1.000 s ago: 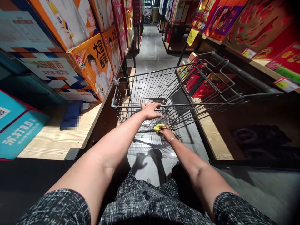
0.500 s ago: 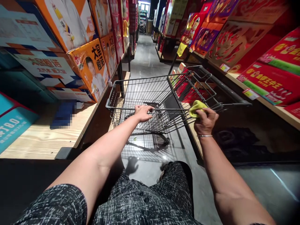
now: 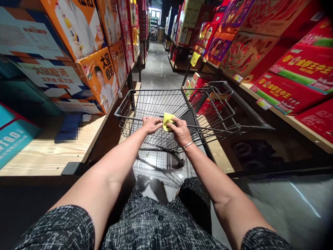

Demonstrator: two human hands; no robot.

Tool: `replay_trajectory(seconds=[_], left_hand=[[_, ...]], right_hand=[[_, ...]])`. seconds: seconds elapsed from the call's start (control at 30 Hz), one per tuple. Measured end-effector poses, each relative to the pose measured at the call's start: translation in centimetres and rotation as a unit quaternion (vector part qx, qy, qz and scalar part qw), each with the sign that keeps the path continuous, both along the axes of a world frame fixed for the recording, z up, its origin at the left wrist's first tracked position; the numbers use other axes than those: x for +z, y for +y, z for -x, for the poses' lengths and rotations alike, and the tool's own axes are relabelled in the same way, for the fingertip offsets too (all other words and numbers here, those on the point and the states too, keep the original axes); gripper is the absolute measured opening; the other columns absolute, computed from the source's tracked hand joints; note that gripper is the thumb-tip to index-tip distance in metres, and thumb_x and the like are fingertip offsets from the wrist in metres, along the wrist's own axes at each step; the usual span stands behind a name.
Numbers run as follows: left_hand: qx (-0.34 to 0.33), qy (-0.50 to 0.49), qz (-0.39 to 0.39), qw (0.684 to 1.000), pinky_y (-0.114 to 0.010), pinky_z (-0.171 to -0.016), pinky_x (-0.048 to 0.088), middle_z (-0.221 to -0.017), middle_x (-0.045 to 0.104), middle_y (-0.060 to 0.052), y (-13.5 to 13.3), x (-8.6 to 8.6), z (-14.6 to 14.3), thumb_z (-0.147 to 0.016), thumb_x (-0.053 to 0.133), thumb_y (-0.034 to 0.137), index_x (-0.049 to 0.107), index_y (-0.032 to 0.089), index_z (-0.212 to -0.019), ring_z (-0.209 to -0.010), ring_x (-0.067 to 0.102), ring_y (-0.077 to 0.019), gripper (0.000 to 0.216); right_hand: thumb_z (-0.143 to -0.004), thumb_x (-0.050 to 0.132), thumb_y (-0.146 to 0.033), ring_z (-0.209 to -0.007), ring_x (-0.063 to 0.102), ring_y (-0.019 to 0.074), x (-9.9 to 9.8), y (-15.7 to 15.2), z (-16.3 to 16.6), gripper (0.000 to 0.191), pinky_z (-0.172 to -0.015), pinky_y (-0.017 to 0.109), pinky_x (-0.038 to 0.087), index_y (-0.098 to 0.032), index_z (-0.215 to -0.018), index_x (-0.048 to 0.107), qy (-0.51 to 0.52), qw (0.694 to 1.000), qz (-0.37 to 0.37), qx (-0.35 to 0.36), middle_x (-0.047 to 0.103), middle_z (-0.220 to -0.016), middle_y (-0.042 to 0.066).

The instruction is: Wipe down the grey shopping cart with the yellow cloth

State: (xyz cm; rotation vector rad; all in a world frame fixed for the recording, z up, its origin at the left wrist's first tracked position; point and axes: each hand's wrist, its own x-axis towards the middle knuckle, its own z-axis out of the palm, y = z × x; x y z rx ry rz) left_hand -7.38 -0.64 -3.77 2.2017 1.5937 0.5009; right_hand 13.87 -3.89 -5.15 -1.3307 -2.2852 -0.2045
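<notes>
A dark wire shopping cart (image 3: 156,91) stands across the aisle in front of me, its handle end to the right. My left hand (image 3: 151,125) rests on the near top rail, fingers closed over it. Just beside it, my right hand (image 3: 180,130) grips a yellow cloth (image 3: 168,121), which is pressed around the same rail. The fingertips of both hands are almost touching. Part of the rail is hidden under the hands and the cloth.
Orange boxes (image 3: 100,78) are stacked on the left wooden shelf (image 3: 88,139), with a dark blue item (image 3: 68,126) near its edge. Red boxes (image 3: 283,92) fill the right shelf. The grey tiled floor (image 3: 158,66) runs between them.
My right hand has slid the yellow cloth leftward along the rail, from near the handle end to beside my left hand. My left hand stays on the rail.
</notes>
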Motion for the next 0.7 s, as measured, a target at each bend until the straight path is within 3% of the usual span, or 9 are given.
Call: replay_trajectory(seconds=[0.23,0.33,0.43,0.57,0.63,0.7], left_hand=[[0.06,-0.038,-0.005,0.997,-0.044,-0.108,0.027,-0.097,0.072,0.0,1.2,-0.4,2.0,-0.089,0.061,0.06,0.079,0.032,-0.094,-0.115,0.051,-0.0262,0.033],[0.079,-0.019,0.005,0.997,-0.046,-0.109,0.027,-0.103,0.073,-0.001,1.3,0.2,1.9,-0.091,0.059,0.057,0.079,0.031,-0.094,-0.12,0.049,-0.0281,0.034],[0.011,-0.006,0.001,1.0,-0.048,-0.112,0.023,-0.12,0.072,0.0,0.8,1.3,0.3,-0.094,0.054,0.053,0.077,0.032,-0.107,-0.13,0.044,-0.0295,0.033],[-0.128,-0.008,0.014,0.992,-0.046,-0.111,0.024,-0.137,0.066,-0.001,-0.3,2.5,-3.7,-0.099,0.045,0.049,0.066,0.034,-0.132,-0.132,0.047,-0.0267,0.042],[-0.123,-0.002,0.014,0.992,-0.047,-0.108,0.026,-0.134,0.067,-0.002,-0.8,2.7,-5.3,-0.1,0.043,0.049,0.065,0.032,-0.133,-0.127,0.051,-0.0273,0.043],[-0.109,0.002,0.011,0.994,-0.047,-0.105,0.026,-0.13,0.069,-0.001,-1.0,2.7,-6.1,-0.1,0.041,0.048,0.065,0.032,-0.13,-0.123,0.053,-0.0274,0.042]], right_hand=[[-0.087,0.048,-0.006,-0.108,0.052,0.0249,2.0,-3.6,-12.8,0.042,-0.093,0.041,0.048,-0.026,-0.113,0.075,-0.027,0.991,-0.114,-0.06,0.06,-0.128,0.009],[-0.087,0.05,-0.009,-0.108,0.052,0.0252,2.2,-5.5,-16.0,0.039,-0.093,0.042,0.047,-0.026,-0.111,0.075,-0.016,0.981,-0.158,-0.108,0.061,-0.124,0.008],[-0.088,0.052,-0.012,-0.113,0.05,0.026,0.9,-6.0,-15.9,0.035,-0.098,0.045,0.046,-0.027,-0.11,0.076,0.02,0.972,-0.195,-0.134,0.061,-0.119,0.008],[-0.089,0.054,-0.014,-0.113,0.047,0.0271,-3.5,-5.3,-12.3,0.03,-0.1,0.045,0.045,-0.029,-0.102,0.077,0.06,0.962,-0.215,-0.158,0.058,-0.117,0.009],[-0.09,0.054,-0.014,-0.114,0.045,0.0276,-6.6,-5.1,-10.1,0.03,-0.1,0.046,0.044,-0.03,-0.1,0.077,0.072,0.967,-0.191,-0.154,0.059,-0.116,0.009],[-0.091,0.052,-0.013,-0.112,0.045,0.0268,-10.1,-5.2,-7.9,0.031,-0.098,0.044,0.045,-0.03,-0.103,0.076,0.068,0.983,-0.122,-0.119,0.061,-0.116,0.008]])
